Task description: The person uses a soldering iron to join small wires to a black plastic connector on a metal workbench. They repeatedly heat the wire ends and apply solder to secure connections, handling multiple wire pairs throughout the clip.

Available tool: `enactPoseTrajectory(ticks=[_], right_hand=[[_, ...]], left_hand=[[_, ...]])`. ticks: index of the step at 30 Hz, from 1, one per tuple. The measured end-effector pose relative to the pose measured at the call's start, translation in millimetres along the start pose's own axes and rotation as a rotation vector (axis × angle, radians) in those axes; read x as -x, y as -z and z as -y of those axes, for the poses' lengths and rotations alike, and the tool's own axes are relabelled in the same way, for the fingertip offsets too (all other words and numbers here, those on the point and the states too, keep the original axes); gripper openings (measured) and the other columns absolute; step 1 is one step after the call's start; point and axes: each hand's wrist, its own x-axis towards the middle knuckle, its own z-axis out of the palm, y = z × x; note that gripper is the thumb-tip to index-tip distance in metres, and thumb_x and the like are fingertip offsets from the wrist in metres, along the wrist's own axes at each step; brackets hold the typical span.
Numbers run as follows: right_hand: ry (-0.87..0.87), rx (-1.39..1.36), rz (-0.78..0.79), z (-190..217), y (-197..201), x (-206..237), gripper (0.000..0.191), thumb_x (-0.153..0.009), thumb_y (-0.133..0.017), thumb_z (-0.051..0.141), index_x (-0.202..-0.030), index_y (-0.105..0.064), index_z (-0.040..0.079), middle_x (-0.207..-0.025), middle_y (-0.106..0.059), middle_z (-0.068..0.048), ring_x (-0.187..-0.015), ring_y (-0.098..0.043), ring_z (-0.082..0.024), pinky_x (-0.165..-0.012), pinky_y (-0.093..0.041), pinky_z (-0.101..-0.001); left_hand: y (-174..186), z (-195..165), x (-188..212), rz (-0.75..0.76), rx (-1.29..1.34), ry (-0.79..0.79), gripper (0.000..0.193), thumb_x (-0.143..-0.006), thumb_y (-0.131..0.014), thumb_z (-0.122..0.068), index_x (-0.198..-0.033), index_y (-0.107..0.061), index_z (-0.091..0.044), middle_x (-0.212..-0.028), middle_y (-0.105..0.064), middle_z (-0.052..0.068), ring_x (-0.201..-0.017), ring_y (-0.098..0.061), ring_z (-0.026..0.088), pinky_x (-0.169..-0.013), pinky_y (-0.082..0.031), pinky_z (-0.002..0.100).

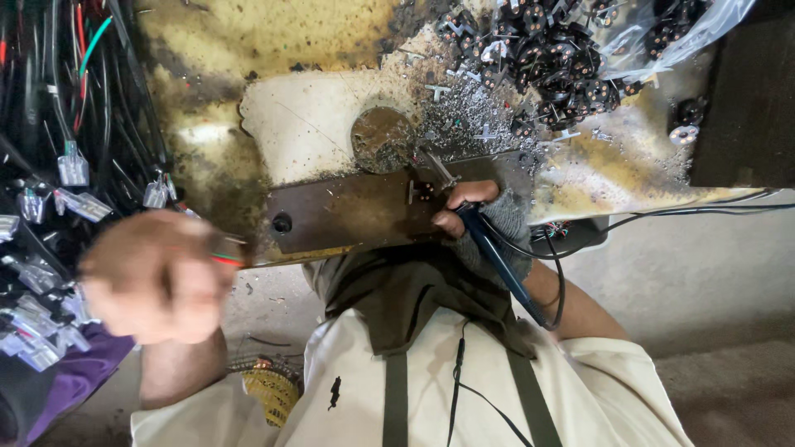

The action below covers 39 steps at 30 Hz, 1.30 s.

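Note:
My right hand (479, 217), in a grey fingerless glove, grips a blue soldering iron (501, 263) like a pen. The iron's tip points at a small metal part (421, 192) lying on a dark rusty metal plate (348, 217) at the bench edge. A black cord (662, 213) runs from the iron off to the right. My left hand (157, 277) is blurred and closed in a fist to the left of the plate. It pinches thin red and green wires (225, 259) whose ends reach toward the plate's left end.
A stained, burnt bench top (306, 124) carries a round dark disc (383, 139) and grey metal scraps (472, 108). A clear plastic bag of small black parts (563, 50) lies at the back right. Bundled wires with clear plastic connectors (50, 199) hang at the left.

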Motion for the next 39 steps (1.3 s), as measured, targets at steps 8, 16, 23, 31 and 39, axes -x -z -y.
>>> enactPoseTrajectory(ticks=[8, 16, 23, 31, 39], right_hand=[[-0.512, -0.255, 0.446, -9.7, 10.2, -3.0, 0.027, -0.098, -0.067, 0.014, -0.124, -0.065, 0.006, -0.097, -0.073, -0.002, -0.081, -0.068, -0.008, -0.074, -0.055, -0.0236], [-0.701, -0.191, 0.085, 28.9, 15.8, -22.6, 0.009, -0.092, -0.074, 0.019, -0.094, -0.073, 0.010, -0.089, -0.076, 0.004, -0.068, -0.065, -0.011, -0.066, -0.053, -0.0277], [-0.181, 0.264, 0.113, 35.4, 17.5, -24.3, 0.006, -0.089, -0.083, 0.019, -0.089, -0.078, 0.016, -0.089, -0.069, 0.006, -0.098, -0.053, -0.015, -0.097, -0.035, -0.0338], [-0.314, 0.196, 0.274, -43.1, 3.3, 30.4, 0.021, -0.096, -0.074, 0.031, -0.108, -0.074, 0.014, -0.101, -0.073, 0.000, -0.096, -0.065, -0.009, -0.088, -0.048, -0.0292], [-0.625, -1.056, 0.551, -77.9, 36.5, 73.2, 0.062, -0.083, -0.069, 0.031, -0.134, -0.057, -0.003, -0.119, -0.066, -0.018, -0.107, -0.063, -0.026, -0.098, -0.047, -0.0399]], left_hand=[[-53.1, -107.4, -24.1, 0.857, 0.780, 0.496, 0.007, -0.103, -0.064, -0.005, -0.099, -0.070, -0.002, -0.076, -0.070, 0.012, -0.058, -0.065, 0.017, -0.049, -0.048, 0.032], [-81.3, -148.8, 24.7, 0.602, 1.269, 1.351, 0.011, -0.096, -0.076, -0.007, -0.105, -0.078, 0.000, -0.082, -0.073, 0.014, -0.063, -0.068, 0.020, -0.059, -0.051, 0.031], [-71.6, -145.7, 12.4, 0.474, 0.793, 0.671, 0.010, -0.093, -0.078, -0.005, -0.100, -0.071, -0.004, -0.089, -0.071, 0.010, -0.074, -0.071, 0.024, -0.064, -0.055, 0.033], [-70.1, -132.5, 21.7, 0.736, 1.080, 0.866, 0.020, -0.107, -0.067, -0.020, -0.102, -0.070, -0.001, -0.082, -0.068, 0.005, -0.068, -0.064, 0.012, -0.059, -0.049, 0.028], [-76.0, -151.7, 30.8, 0.662, 1.259, 1.523, 0.028, -0.103, -0.060, -0.029, -0.095, -0.066, -0.002, -0.064, -0.054, -0.004, -0.051, -0.044, 0.002, -0.046, -0.035, 0.021]])
